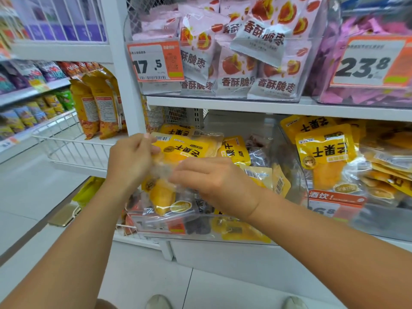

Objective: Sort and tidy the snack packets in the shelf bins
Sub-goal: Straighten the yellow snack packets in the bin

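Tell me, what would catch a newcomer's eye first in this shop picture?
Two bare hands meet mid-frame: the left hand and right hand both hold a yellow dried-mango packet over the lower clear bin. Above it sits a bin of pink jujube packets with an orange 17.5 price tag.

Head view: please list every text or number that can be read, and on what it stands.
"17.5": orange price tag.
"23.8": right price tag.
"香酥脆枣": pink packets.
"果干": yellow packet.
"酒饮!": lower right tag.
Tag under the hands, barcodes, small print: unreadable.
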The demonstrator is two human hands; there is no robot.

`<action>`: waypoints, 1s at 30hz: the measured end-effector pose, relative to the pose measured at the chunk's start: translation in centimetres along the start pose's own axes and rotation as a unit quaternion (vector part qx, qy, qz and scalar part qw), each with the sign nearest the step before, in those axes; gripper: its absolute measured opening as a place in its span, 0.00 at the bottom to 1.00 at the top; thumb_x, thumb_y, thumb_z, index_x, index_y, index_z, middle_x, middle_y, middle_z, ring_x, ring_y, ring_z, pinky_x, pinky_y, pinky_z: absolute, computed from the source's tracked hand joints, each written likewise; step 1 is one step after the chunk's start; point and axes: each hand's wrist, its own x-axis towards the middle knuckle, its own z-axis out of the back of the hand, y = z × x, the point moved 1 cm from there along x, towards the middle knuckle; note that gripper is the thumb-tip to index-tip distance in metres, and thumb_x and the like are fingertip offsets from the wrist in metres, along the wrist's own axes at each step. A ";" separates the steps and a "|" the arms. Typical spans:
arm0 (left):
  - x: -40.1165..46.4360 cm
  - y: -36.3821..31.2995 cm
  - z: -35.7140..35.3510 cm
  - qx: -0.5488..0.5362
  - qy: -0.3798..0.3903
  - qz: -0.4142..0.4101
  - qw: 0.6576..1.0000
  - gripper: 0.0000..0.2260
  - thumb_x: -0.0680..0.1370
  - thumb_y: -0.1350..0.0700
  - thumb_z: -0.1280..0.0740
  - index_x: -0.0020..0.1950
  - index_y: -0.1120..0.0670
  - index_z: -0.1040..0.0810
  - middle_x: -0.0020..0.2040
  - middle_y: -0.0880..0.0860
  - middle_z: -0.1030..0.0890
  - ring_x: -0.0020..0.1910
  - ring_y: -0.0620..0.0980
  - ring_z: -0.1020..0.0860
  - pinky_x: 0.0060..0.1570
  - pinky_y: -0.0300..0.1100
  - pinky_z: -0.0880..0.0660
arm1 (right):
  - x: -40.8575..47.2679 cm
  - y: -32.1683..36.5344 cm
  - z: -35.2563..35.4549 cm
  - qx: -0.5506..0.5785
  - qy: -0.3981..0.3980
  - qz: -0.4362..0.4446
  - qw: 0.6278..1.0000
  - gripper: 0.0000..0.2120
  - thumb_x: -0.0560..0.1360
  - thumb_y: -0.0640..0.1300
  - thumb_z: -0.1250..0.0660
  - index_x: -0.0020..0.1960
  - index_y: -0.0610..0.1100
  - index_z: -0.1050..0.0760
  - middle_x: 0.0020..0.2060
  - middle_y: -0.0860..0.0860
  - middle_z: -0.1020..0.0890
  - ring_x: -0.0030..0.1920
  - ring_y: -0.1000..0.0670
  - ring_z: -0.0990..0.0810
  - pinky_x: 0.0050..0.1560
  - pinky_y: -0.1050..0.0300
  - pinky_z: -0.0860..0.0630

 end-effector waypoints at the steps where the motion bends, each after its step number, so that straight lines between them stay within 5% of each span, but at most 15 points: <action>1: 0.1 0.0 0.2 -0.043 0.006 0.023 0.999 0.17 0.84 0.43 0.45 0.53 0.46 0.17 0.45 0.47 0.14 0.53 0.49 0.20 0.59 0.48 0.25 | -0.1 0.2 -0.6 0.009 -0.009 0.022 1.000 0.13 0.71 0.24 0.33 0.50 0.37 0.17 0.43 0.42 0.17 0.41 0.40 0.18 0.35 0.45 0.19; 5: -0.7 0.6 -0.8 0.058 0.160 -0.084 0.982 0.14 0.77 0.36 0.34 0.59 0.40 0.19 0.58 0.43 0.20 0.59 0.45 0.23 0.60 0.44 0.28 | -0.7 0.7 -2.4 0.075 0.002 0.048 0.996 0.08 0.72 0.25 0.31 0.38 0.35 0.20 0.41 0.41 0.17 0.44 0.41 0.18 0.65 0.44 0.25; 8: -0.5 1.3 -1.7 0.129 0.208 -0.145 0.959 0.23 0.75 0.37 0.32 0.67 0.45 0.22 0.68 0.47 0.26 0.69 0.49 0.29 0.71 0.51 0.34 | -1.3 -0.1 -3.2 0.177 0.080 -0.098 0.976 0.09 0.68 0.25 0.31 0.39 0.37 0.19 0.43 0.45 0.16 0.49 0.45 0.18 0.78 0.48 0.44; 11: -0.1 1.3 -1.8 0.154 0.187 -0.144 0.959 0.23 0.76 0.42 0.29 0.70 0.48 0.23 0.72 0.51 0.29 0.73 0.53 0.33 0.73 0.52 0.37 | -0.8 -0.2 -1.2 0.303 0.163 -0.255 0.904 0.20 0.67 0.24 0.37 0.51 0.40 0.15 0.51 0.48 0.14 0.56 0.50 0.18 0.70 0.49 0.28; 13: -0.3 0.8 -1.9 0.200 0.192 -0.156 0.948 0.26 0.76 0.42 0.30 0.73 0.46 0.27 0.76 0.51 0.33 0.75 0.55 0.38 0.74 0.52 0.41 | -0.5 -0.8 1.3 0.296 0.158 -0.372 0.865 0.19 0.68 0.27 0.37 0.50 0.42 0.14 0.49 0.51 0.14 0.55 0.56 0.17 0.59 0.52 0.21; 16: -1.1 -1.0 -2.3 0.280 0.176 -0.217 0.918 0.24 0.79 0.47 0.32 0.74 0.38 0.32 0.81 0.48 0.46 0.80 0.55 0.51 0.77 0.60 0.50 | -2.1 -3.8 5.1 -0.045 0.171 -0.450 0.875 0.10 0.72 0.50 0.30 0.52 0.50 0.16 0.51 0.53 0.15 0.53 0.50 0.18 0.54 0.51 0.21; 19: -2.3 -3.3 -3.5 0.347 0.217 -0.266 0.873 0.22 0.79 0.57 0.36 0.67 0.33 0.26 0.81 0.42 0.47 0.80 0.50 0.54 0.75 0.66 0.59 | -4.2 -5.1 5.3 -0.101 0.389 -0.510 0.761 0.38 0.66 0.75 0.34 0.68 0.53 0.27 0.67 0.46 0.26 0.64 0.40 0.25 0.61 0.44 0.24; 21: -3.0 -3.8 -4.6 0.339 0.268 -0.220 0.874 0.16 0.81 0.49 0.38 0.66 0.34 0.25 0.80 0.41 0.42 0.80 0.49 0.49 0.75 0.68 0.56 | -4.7 -4.9 4.2 -0.055 0.464 -0.514 0.719 0.51 0.61 0.79 0.34 0.78 0.57 0.41 0.76 0.44 0.39 0.73 0.35 0.35 0.69 0.41 0.31; 24: -4.0 -3.7 -5.4 0.383 0.285 -0.183 0.860 0.31 0.69 0.25 0.37 0.68 0.38 0.27 0.79 0.44 0.40 0.79 0.55 0.46 0.73 0.69 0.50 | -4.3 -4.9 2.7 -0.071 0.427 -0.513 0.741 0.55 0.57 0.78 0.30 0.77 0.54 0.42 0.72 0.44 0.39 0.72 0.35 0.37 0.66 0.39 0.29; 28: -3.9 -3.4 -5.4 0.425 0.253 -0.200 0.846 0.33 0.68 0.30 0.30 0.68 0.40 0.35 0.79 0.45 0.44 0.79 0.58 0.49 0.73 0.70 0.49 | -3.7 -5.9 2.3 -0.073 0.460 -0.508 0.725 0.49 0.52 0.76 0.26 0.64 0.48 0.28 0.65 0.47 0.32 0.70 0.38 0.38 0.62 0.39 0.26; 30: -3.2 -2.8 -4.8 0.407 0.250 -0.183 0.859 0.32 0.69 0.31 0.29 0.68 0.39 0.35 0.79 0.44 0.44 0.80 0.57 0.49 0.73 0.69 0.50 | -3.6 -6.7 2.8 -0.061 0.466 -0.494 0.732 0.42 0.52 0.74 0.23 0.55 0.46 0.24 0.56 0.50 0.25 0.62 0.42 0.29 0.57 0.43 0.22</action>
